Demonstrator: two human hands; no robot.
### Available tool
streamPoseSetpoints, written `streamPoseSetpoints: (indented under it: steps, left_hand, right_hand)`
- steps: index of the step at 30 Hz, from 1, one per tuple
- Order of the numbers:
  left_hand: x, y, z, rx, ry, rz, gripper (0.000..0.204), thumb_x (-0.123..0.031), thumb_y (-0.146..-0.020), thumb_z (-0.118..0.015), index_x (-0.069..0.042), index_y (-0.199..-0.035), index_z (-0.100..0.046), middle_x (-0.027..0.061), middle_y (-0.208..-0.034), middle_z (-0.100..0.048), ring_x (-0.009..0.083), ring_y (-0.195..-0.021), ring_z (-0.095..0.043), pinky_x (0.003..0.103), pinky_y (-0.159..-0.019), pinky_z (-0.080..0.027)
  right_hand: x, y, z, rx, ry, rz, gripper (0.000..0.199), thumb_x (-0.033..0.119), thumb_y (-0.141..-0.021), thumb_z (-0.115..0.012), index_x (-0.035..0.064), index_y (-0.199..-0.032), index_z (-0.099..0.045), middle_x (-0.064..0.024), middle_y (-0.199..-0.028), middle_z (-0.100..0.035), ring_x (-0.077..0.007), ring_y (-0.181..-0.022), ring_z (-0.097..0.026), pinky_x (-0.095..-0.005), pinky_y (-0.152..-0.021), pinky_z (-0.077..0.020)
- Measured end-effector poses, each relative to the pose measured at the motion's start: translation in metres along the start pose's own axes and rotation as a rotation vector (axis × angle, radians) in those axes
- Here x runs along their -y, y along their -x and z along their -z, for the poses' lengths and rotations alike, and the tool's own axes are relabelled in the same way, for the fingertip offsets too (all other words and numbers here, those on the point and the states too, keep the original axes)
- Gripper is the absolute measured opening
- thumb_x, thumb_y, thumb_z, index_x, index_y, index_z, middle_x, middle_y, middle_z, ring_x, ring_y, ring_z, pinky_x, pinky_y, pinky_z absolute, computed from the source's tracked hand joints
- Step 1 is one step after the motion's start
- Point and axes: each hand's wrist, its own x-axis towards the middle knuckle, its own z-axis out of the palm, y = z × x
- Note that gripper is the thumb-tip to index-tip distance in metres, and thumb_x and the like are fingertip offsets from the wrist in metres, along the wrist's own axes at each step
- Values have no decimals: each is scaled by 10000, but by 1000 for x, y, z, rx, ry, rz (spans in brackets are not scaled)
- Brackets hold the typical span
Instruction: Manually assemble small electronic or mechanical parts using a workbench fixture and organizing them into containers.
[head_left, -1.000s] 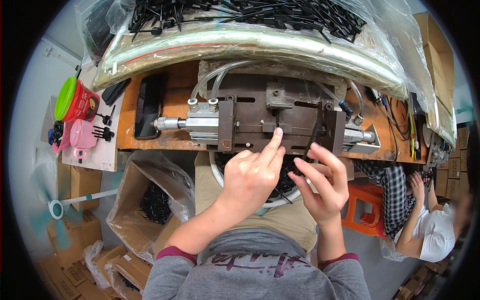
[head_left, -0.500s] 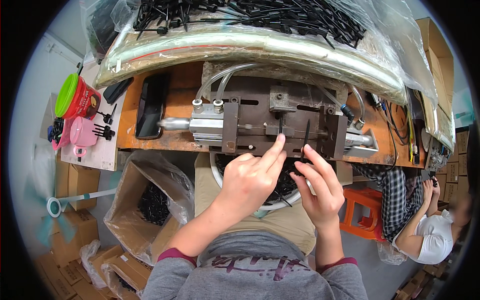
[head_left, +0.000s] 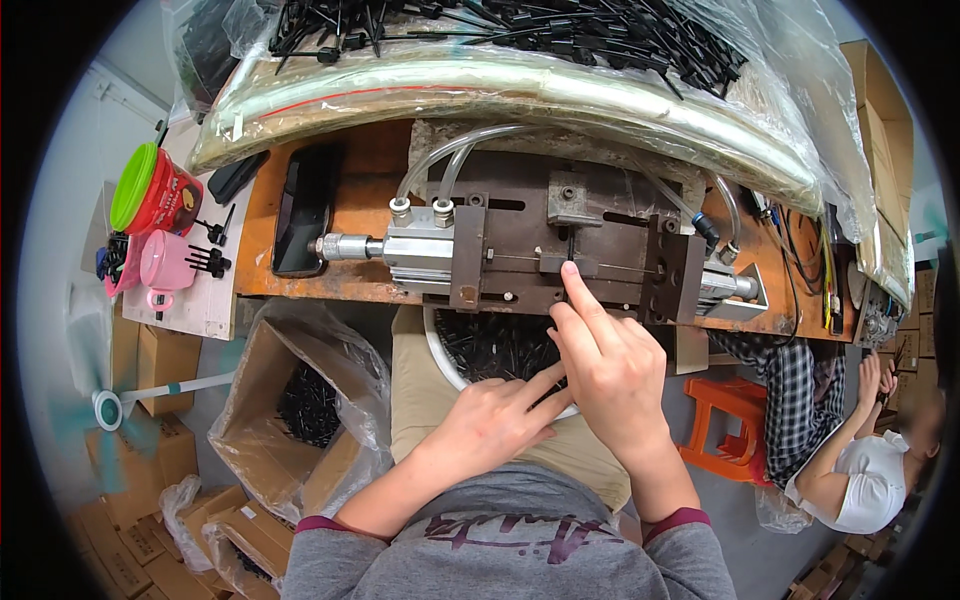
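Observation:
My right hand (head_left: pixel 615 370) is at the metal clamping fixture (head_left: pixel 520 280), its index fingertip on the small centre block (head_left: pixel 550 264). A thin black plastic piece (head_left: pixel 571 243) stands in that block, reaching up toward the upper bracket (head_left: pixel 571 200); the hand's fingers close around its lower end, and the thumb is mostly hidden. My left hand (head_left: pixel 490 420) lies lower, over the near rim of the white tub (head_left: pixel 436 350) on my lap, fingers stretched to the right and apart. Its fingertips pass behind my right hand. Loose black pieces (head_left: pixel 490 345) fill the tub.
Air cylinders (head_left: pixel 418 255) with clear hoses flank the fixture. Behind it lies a plastic-wrapped heap of black parts (head_left: pixel 560 45). A phone (head_left: pixel 303 215) and pink cup (head_left: pixel 165 262) are at left. An open carton (head_left: pixel 255 420) stands below. A co-worker (head_left: pixel 860 480) sits at right.
My left hand has withdrawn from the centre block down to the tub. My right hand has brought its black piece up and left to the block. The left cylinder's rod end has shifted.

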Motion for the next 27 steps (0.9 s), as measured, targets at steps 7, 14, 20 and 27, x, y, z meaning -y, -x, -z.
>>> streamPoseSetpoints:
  steps: [7, 14, 20, 27]
  left_hand:
    - [-1, -5, 2, -67, 74, -79, 296, -228, -736, -765, -49, -943, -650, 45, -871, -646, 176, -654, -626, 310, -575, -502]
    - [-2, 0, 7, -161, 104, -88, 257, -211, -758, -760, -59, -950, -681, 32, -854, -684, 169, -616, -632, 290, -543, -496]
    - [1, 15, 3, -165, 169, -112, 300, -187, -802, -716, -68, -1074, -674, 19, -920, -686, 136, -641, -621, 284, -570, -480]
    - [-4, 15, 1, -162, 193, -130, 294, -188, -777, -745, -86, -1051, -710, 15, -883, -715, 137, -624, -637, 249, -544, -487]
  right_hand:
    - [3, -3, 3, 26, 47, -23, 228, 74, -663, -766, 42, -869, -676, -88, -1191, -668, -163, -510, -548, -268, -524, -480]
    - [4, -12, 16, 78, 15, 15, 224, 89, -680, -737, 26, -878, -651, -140, -1108, -683, -170, -544, -604, -281, -521, -472]
    - [-15, -76, 41, -169, -247, 38, 178, 146, -779, -734, 56, -890, -628, -88, -824, -654, -267, -658, -649, -346, -570, -506]
    - [-42, -195, 38, -321, 191, 223, 236, 94, -745, -685, 56, -976, -654, -72, -943, -656, -272, -860, -651, -385, -736, -521]
